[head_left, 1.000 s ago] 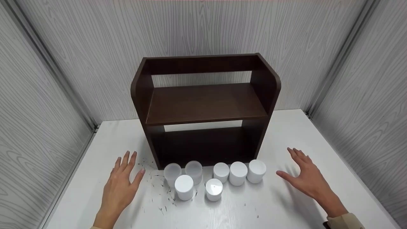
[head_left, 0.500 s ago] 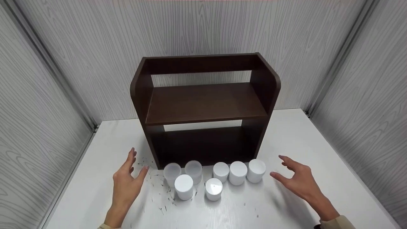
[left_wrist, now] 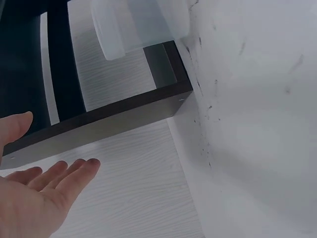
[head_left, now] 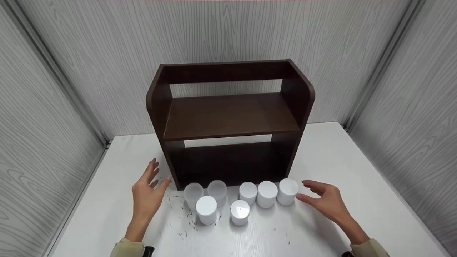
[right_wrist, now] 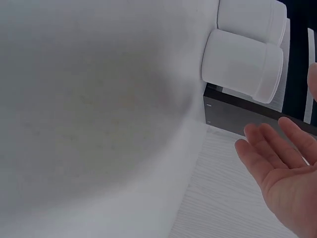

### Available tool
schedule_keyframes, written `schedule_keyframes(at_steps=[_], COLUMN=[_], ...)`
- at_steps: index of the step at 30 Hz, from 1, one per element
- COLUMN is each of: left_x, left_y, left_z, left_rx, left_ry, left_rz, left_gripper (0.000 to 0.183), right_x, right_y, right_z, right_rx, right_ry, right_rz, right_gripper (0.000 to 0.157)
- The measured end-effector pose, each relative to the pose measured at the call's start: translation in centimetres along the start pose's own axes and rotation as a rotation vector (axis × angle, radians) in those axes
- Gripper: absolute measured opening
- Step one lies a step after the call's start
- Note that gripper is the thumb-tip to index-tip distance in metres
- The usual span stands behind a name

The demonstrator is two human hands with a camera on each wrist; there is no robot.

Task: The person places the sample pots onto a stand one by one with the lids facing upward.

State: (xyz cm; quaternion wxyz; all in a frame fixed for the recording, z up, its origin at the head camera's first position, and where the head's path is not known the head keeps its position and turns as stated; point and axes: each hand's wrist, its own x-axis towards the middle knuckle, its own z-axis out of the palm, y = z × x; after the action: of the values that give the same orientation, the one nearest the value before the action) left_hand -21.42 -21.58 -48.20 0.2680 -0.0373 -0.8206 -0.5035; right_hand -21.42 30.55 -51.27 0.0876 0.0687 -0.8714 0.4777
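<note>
My left hand (head_left: 147, 192), fingers spread and holding nothing, hovers beside the lower left side of a dark brown two-tier shelf (head_left: 232, 116). In the left wrist view its fingers (left_wrist: 74, 181) lie near the shelf's side panel. My right hand (head_left: 326, 201) is close to the rightmost white lidded jar (head_left: 287, 192), thumb and fingers apart, nothing held. The right wrist view shows that jar (right_wrist: 242, 64) standing past the fingertips. Other white jars stand left of it: one (head_left: 267, 194), one (head_left: 248, 193), and two nearer ones, a jar (head_left: 240, 212) and another jar (head_left: 206, 210).
Two translucent containers, a left one (head_left: 193, 195) and a right one (head_left: 217, 192), stand before the shelf's lower left front. Dark specks mark the white table (head_left: 264, 239). Grey wood-grain panels (head_left: 403, 135) enclose the back and both sides.
My right hand has moved left toward the rightmost jar, its fingers bending in. The left hand has turned sideways and shifted right and forward, closer to the shelf. Jars and shelf stay in place.
</note>
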Motion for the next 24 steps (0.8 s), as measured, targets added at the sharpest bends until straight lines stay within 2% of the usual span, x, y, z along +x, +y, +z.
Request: schedule_keyframes(at_steps=[12, 18, 24], left_x=[2.6, 3.2, 3.6], left_y=[0.0, -0.1, -0.1], left_z=[1.1, 1.5, 1.9], left_rx=[-0.046, -0.068, -0.082], left_ry=[-0.042, -0.049, -0.068], left_rz=[-0.021, -0.031, -0.031], left_gripper=[0.075, 0.073, 0.071], right_x=[1.4, 1.9, 2.3], right_y=[1.3, 1.8, 2.1], right_z=[0.4, 0.7, 0.7], right_rx=[0.189, 0.214, 0.183], right_ry=[-0.108, -0.146, -0.181], right_rz=[-0.015, -0.036, -0.062], right_gripper=[0.064, 0.067, 0.069])
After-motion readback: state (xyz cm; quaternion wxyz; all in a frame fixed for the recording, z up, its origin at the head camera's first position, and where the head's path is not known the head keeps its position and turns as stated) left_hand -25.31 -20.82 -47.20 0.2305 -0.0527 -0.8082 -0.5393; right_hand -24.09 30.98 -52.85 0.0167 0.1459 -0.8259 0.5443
